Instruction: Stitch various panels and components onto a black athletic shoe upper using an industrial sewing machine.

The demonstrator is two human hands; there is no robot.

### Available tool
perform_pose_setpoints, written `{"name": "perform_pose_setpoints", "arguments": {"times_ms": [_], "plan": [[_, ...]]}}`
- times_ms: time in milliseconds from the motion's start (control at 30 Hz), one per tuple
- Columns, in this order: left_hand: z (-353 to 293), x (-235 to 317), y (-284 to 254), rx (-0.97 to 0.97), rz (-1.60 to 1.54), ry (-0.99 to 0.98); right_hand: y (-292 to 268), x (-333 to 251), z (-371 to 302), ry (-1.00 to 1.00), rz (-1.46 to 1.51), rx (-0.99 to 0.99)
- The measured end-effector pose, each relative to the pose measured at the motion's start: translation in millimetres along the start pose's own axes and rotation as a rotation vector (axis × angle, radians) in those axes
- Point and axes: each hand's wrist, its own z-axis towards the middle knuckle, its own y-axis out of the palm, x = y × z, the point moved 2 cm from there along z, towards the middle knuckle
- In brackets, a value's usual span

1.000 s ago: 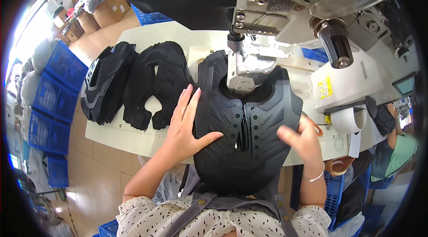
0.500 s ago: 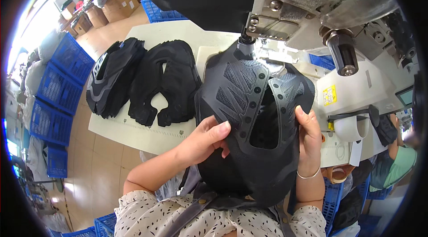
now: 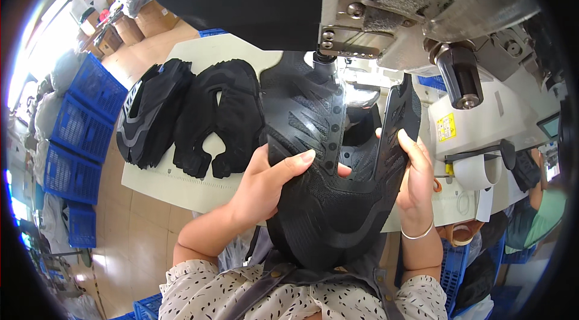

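Note:
A black shoe upper [image 3: 329,214] hangs between my hands under the sewing machine head [image 3: 356,28], its toe end toward me. Rows of round eyelet marks line the long throat opening. My left hand [image 3: 262,184] grips its left side, thumb on top, with a fingertip showing inside the opening. At the right side, my right hand [image 3: 413,178] pinches the eyelet flap, which stands tilted up. The upper's far end lies at the machine's needle area [image 3: 324,58], where bright glare hides the details.
Left on the pale table [image 3: 163,184] lie a stack of flat black uppers [image 3: 238,118] and another stack with grey trim [image 3: 154,118]. Blue crates [image 3: 75,133] line the left side. A white cup-shaped holder [image 3: 476,172] stands at the right; another person [image 3: 537,217] sits beyond.
The upper has tilted, its right flap now lifted upright and the opening spread wider. My left hand has slid over its left side, and a fingertip now shows in the opening.

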Motion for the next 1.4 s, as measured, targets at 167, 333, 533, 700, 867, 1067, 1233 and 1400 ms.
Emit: {"name": "perform_pose_setpoints", "arguments": {"times_ms": [167, 333, 533, 700, 867, 1067, 1233, 1400], "plan": [[-4, -6, 0, 0.106, 0.038, 0.152, 7, 7, -12, -0.081, 0.021, 0.162], [10, -5, -1, 0.067, 0.076, 0.190, 4, 3, -3, -0.038, 0.046, 0.172], [16, -9, -6, -0.011, 0.146, 0.244, 17, -7, -17, -0.224, -0.120, -0.074], [15, -9, 1, 0.038, 0.161, 0.273, 17, -4, -26, -0.297, -0.225, -0.068], [13, -13, -10, 0.137, 0.326, 0.311, 0, -4, -35, -0.281, -0.379, -0.113], [17, -19, -14, 0.220, 0.350, 0.388, 5, -4, -35, -0.262, -0.391, -0.121], [31, -10, -18, 0.208, 0.326, 0.386, 8, -4, -24, -0.293, -0.388, -0.091], [47, -1, -24, 0.236, 0.274, 0.357, 14, -5, -7, -0.319, -0.355, -0.083]]}}
